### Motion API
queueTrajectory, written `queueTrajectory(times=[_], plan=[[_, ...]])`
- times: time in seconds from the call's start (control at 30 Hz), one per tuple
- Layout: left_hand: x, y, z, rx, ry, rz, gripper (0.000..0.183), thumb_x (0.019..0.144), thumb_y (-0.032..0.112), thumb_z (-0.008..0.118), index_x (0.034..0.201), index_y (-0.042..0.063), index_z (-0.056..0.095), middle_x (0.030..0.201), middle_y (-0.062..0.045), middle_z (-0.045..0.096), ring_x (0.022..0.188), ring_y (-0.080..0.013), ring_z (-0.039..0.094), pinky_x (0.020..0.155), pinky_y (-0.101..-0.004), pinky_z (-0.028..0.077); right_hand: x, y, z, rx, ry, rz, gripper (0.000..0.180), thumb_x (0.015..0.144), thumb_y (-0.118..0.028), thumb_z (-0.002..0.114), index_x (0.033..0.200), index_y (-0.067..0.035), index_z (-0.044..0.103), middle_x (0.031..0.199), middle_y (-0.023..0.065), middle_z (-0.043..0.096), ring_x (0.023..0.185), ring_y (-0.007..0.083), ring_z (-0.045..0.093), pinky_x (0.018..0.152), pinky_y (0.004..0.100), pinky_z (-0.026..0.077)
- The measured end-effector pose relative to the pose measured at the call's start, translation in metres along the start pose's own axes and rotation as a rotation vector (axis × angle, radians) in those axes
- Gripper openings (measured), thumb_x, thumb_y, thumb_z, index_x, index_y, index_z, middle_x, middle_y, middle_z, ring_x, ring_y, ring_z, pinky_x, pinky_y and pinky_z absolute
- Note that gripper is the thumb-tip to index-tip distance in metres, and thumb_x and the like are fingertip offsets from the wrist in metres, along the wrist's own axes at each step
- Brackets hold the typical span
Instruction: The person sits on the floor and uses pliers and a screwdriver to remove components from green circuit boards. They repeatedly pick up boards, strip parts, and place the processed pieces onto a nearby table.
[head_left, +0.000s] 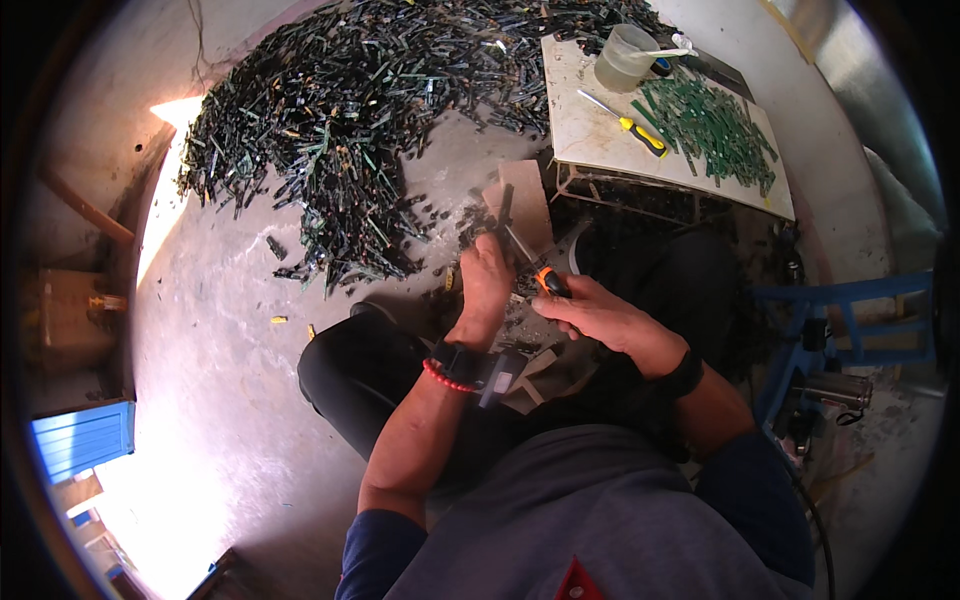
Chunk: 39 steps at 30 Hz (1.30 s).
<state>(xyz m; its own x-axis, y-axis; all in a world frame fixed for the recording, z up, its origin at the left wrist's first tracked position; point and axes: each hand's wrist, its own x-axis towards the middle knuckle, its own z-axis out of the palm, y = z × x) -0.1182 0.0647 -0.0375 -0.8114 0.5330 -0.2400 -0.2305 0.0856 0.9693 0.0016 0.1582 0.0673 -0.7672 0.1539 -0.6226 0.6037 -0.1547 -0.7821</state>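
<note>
Between my knees, my left hand (486, 274) grips a narrow dark strip (507, 202) that points away from me. My right hand (596, 311) is closed around the orange-and-black handle of a screwdriver (553, 280). The metal blade slants up and left, and its tip is at or close to the strip by my left fingers; contact cannot be made out. Beneath the strip lies a flat pinkish-brown block (527, 193), possibly a brick. Small dark fragments (474, 221) are scattered around it on the floor.
A large heap of dark strips (330, 127) spreads across the concrete floor ahead. On a low table (574, 146) at right are a cloudy plastic container (624, 60), a yellow-and-black screwdriver (637, 135) and a pile of green strips (709, 124). A blue stool (840, 322) stands at far right.
</note>
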Motion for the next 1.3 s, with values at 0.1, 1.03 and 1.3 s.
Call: queueTrajectory(times=[0.1, 1.03, 1.3], plan=[[-0.004, 0.009, 0.004, -0.058, 0.015, -0.067, 0.043, 0.093, 0.039, 0.032, 0.063, 0.009, 0.041, 0.047, 0.002, 0.035, 0.037, -0.0081, 0.026, 0.035, -0.026, 0.019, 0.0, -0.002, -0.004, 0.159, -0.097, 0.024, 0.021, 0.086, -0.026, 0.058, 0.077, -0.009, 0.05, 0.063, -0.0052, 0.041, 0.053, 0.0048, 0.04, 0.045, 0.022, 0.031], [-0.007, 0.03, -0.009, 0.229, 0.111, 0.351, 0.034, 0.09, 0.028, 0.035, 0.063, 0.009, 0.042, 0.049, -0.001, 0.038, 0.039, -0.0084, 0.032, 0.036, -0.0257, 0.023, -0.001, 0.003, 0.027, 0.48, -0.305, 0.025, 0.019, 0.086, -0.024, 0.056, 0.09, -0.006, 0.05, 0.071, 0.0048, 0.05, 0.06, 0.0158, 0.049, 0.052, 0.0298, 0.041], [-0.012, 0.039, -0.006, -0.13, -0.026, -0.202, 0.039, 0.09, 0.036, 0.034, 0.063, 0.01, 0.044, 0.049, 0.002, 0.035, 0.039, -0.0084, 0.026, 0.037, -0.0256, 0.02, 0.011, -0.003, -0.023, -1.251, 0.588, -0.447, 0.031, 0.071, -0.012, 0.068, 0.091, 0.0, 0.048, 0.087, 0.0183, 0.057, 0.078, 0.0367, 0.057, 0.067, 0.0431, 0.047]])
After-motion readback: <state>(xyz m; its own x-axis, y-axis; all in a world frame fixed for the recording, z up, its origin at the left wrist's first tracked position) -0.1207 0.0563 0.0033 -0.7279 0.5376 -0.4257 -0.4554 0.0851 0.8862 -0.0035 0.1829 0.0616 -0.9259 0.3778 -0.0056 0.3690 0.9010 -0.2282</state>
